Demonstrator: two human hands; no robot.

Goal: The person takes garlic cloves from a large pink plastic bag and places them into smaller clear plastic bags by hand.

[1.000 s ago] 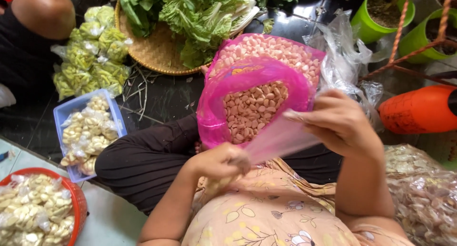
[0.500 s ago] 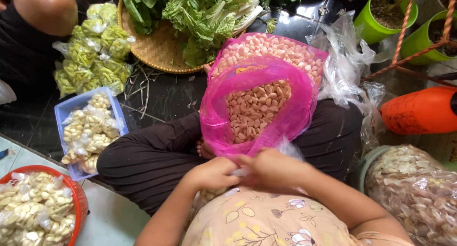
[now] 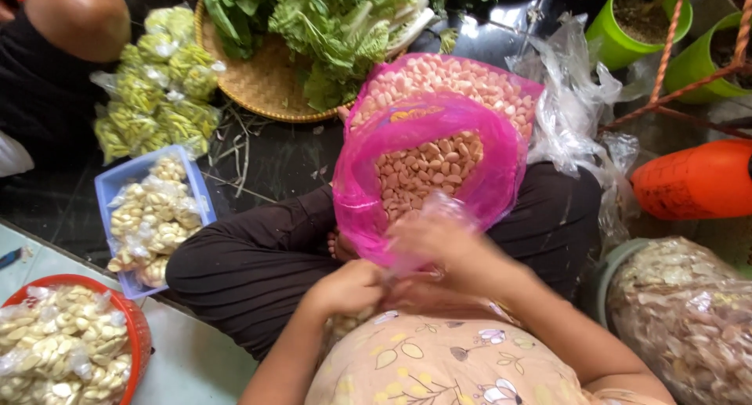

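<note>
We hold a small clear plastic bag (image 3: 439, 217) in our right hand (image 3: 446, 244), fingers pinched on it; our left hand (image 3: 348, 287) is curled shut just beside. Its axis is too blurred to tell. The open pink plastic bag of peeled garlic cloves (image 3: 431, 166) crowds our lap, mouth upward.

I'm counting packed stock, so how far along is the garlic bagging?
Done: small filled bags lie in the blue tray and red basket. In hand: both hands, left hand and right hand, work a small clear bag in the lap. Left: the pink bag holds many loose cloves.
</note>
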